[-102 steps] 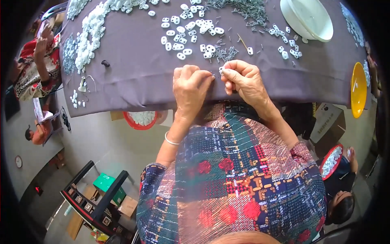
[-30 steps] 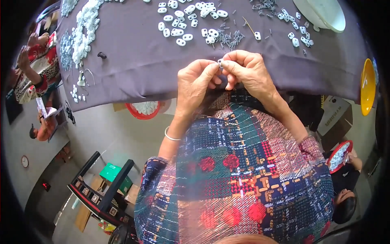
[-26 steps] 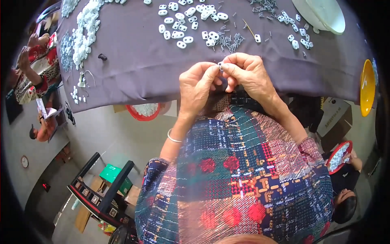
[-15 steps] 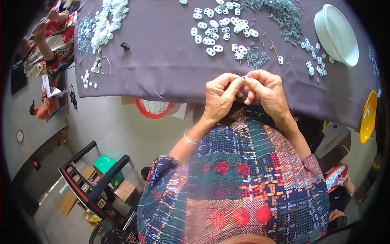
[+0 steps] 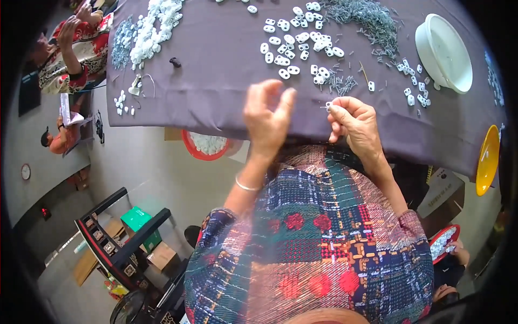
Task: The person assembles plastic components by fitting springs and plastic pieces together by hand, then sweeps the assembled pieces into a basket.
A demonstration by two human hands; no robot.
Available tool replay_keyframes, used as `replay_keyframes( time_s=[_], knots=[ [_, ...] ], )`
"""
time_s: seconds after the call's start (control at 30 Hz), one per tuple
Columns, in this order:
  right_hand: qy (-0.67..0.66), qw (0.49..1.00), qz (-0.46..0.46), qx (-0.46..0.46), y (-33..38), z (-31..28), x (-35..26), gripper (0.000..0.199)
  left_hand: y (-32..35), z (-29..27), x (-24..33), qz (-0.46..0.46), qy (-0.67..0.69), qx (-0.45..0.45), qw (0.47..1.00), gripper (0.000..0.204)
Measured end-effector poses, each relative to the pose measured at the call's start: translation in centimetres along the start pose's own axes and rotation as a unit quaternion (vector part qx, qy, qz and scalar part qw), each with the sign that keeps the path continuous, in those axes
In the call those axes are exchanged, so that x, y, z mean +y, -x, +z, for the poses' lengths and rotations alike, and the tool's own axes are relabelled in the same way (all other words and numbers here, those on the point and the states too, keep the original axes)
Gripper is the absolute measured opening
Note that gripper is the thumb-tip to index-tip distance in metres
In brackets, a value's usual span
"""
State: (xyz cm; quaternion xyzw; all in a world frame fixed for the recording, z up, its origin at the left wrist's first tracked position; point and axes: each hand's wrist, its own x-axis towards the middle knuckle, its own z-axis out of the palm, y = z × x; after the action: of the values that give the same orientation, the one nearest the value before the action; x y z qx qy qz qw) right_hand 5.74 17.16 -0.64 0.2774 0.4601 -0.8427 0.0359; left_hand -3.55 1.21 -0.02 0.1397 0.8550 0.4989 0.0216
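Note:
My right hand [image 5: 357, 123] pinches a small white plastic piece [image 5: 328, 105] between thumb and fingertips, just above the table's near edge. A thin pin-like bit seems to stick out of the piece toward the left. My left hand [image 5: 266, 120] is raised to the left of it, slightly blurred, its thumb and fingers apart and nothing visible in them. Beyond my hands lie several loose white two-holed pieces [image 5: 290, 48]. A small heap of grey pins [image 5: 341, 85] is the closest pile to my right hand.
A dark cloth covers the table [image 5: 216, 81]. A larger grey pin pile [image 5: 377, 29] and a white basin [image 5: 445, 54] lie far right, a yellow dish [image 5: 488, 160] at the right edge. White pieces [image 5: 154, 27] heap at left. Below stands a red tub [image 5: 188, 146]. Other people sit nearby.
My left hand has let go of the white piece and moved left, its fingers spreading. My right hand keeps the piece in nearly the same place. The view has shifted slightly.

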Motion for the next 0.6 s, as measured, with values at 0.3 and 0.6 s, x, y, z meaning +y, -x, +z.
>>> replay_keyframes(
  time_s=[0.3,0.6],
  knots=[
    [-0.020,1.000,-0.002,-0.008,0.1,0.1,0.0,0.013,-3.3,1.2,-1.9,0.141,-0.164,0.015,0.976,0.019],
    [-0.028,1.000,-0.003,-0.013,0.1,-0.1,-0.1,0.013,-0.8,0.9,-1.9,0.285,-0.100,-0.037,0.953,0.020]
  ],
)
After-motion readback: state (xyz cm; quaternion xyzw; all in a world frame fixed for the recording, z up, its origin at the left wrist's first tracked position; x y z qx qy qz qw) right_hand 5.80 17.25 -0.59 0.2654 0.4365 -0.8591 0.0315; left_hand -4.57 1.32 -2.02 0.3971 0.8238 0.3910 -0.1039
